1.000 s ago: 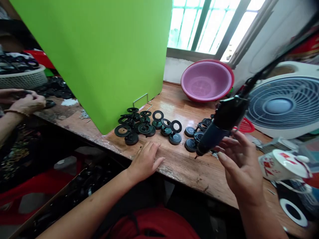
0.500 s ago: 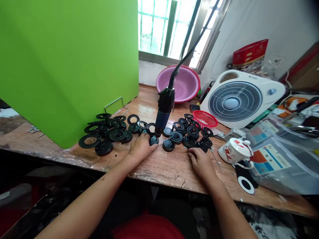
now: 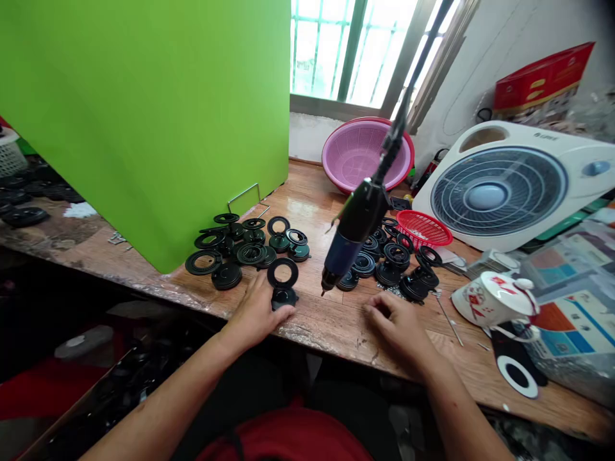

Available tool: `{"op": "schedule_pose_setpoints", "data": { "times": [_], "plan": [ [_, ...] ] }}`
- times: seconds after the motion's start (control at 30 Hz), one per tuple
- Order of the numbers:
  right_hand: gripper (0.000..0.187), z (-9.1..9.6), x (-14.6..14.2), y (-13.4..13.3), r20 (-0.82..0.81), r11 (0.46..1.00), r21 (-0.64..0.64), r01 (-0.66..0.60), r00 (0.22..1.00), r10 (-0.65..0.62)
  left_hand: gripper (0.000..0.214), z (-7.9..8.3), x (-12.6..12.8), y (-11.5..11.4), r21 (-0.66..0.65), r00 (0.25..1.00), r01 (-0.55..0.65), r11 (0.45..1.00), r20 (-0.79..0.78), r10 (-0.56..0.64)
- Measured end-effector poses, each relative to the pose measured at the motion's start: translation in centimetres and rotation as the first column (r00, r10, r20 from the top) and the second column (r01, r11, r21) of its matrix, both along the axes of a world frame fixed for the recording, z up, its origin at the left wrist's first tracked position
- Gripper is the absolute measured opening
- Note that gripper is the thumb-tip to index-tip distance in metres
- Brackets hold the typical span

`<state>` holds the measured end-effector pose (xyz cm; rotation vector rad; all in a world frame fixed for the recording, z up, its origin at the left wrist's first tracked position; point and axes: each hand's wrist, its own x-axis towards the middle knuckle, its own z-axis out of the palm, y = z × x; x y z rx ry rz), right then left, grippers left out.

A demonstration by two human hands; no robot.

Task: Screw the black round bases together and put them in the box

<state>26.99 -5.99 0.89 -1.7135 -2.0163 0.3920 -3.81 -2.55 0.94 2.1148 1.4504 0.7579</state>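
Black ring stand (image 3: 284,296), pinched by the left hand (image 3: 254,310), has left the screwdriver's (image 3: 353,234) tip.

Electric screwdriver (image 3: 356,232) now tilted, clear of black stand (image 3: 284,298), stand pulled closer

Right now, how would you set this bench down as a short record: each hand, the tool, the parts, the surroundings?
Left hand: thumb and fingers around a black ringed piece
Right hand: on the bench, fingers curled; contents unclear
Tool: blue-and-black driver, tip down, in neither hand
Parts: other ringed pieces, clustered
Surroundings: pink basin, white fan
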Motion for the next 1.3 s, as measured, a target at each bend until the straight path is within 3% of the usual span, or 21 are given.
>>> {"op": "schedule_pose_setpoints", "data": {
  "times": [0.1,0.17,0.33,0.47,0.63,0.8,0.93,1.17,1.23,1.3],
  "plan": [
    [0.010,0.0,-2.3,-1.2,-0.161,0.984,-0.089,-0.154,0.977,0.139,0.055,-0.2,0.8,-1.5,-0.047,0.962,0.264,0.963,0.084,-0.260],
    [0.007,-0.5,-3.7,-1.7,-0.220,0.979,-0.083,-0.185,0.962,0.163,0.048,-0.3,1.5,-2.4,-0.069,0.929,0.357,0.932,0.135,-0.346],
    [0.006,-1.8,-6.1,-1.6,-0.390,0.992,0.002,-0.126,0.914,0.117,0.019,-1.1,4.1,-4.4,0.009,0.939,0.201,0.979,0.282,-0.196],
    [0.008,-1.9,-7.5,-1.5,-0.489,0.981,-0.035,-0.188,0.860,0.148,0.022,-1.2,4.4,-4.8,0.011,0.875,0.326,0.945,0.374,-0.306],
    [0.009,-2.0,-7.7,-1.9,-0.486,0.959,-0.061,-0.278,0.847,0.214,0.031,-1.7,3.5,-4.7,0.047,0.847,0.374,0.926,0.389,-0.362],
    [0.010,-1.8,-7.5,-1.9,-0.494,0.956,-0.024,-0.291,0.835,0.242,0.029,-2.1,3.4,-4.8,0.059,0.846,0.398,0.915,0.363,-0.391],
    [0.012,-1.4,-7.5,-1.5,-0.536,0.919,-0.019,-0.393,0.780,0.323,0.029,-1.9,3.4,-4.9,0.057,0.848,0.400,0.915,0.356,-0.393],
    [0.013,-0.9,-6.9,-0.9,-0.504,0.855,-0.041,-0.516,0.750,0.428,0.028,-1.9,3.4,-4.7,0.070,0.843,0.407,0.911,0.355,-0.404],
    [0.013,-0.4,-6.6,-0.6,-0.478,0.833,-0.011,-0.553,0.735,0.481,0.027,-1.9,3.4,-4.5,0.064,0.846,0.416,0.907,0.338,-0.412],
    [0.010,0.6,-6.4,0.0,-0.457,0.867,0.110,-0.486,0.750,0.478,0.023,-1.9,3.4,-4.4,0.067,0.855,0.413,0.908,0.316,-0.412]
  ]
}}
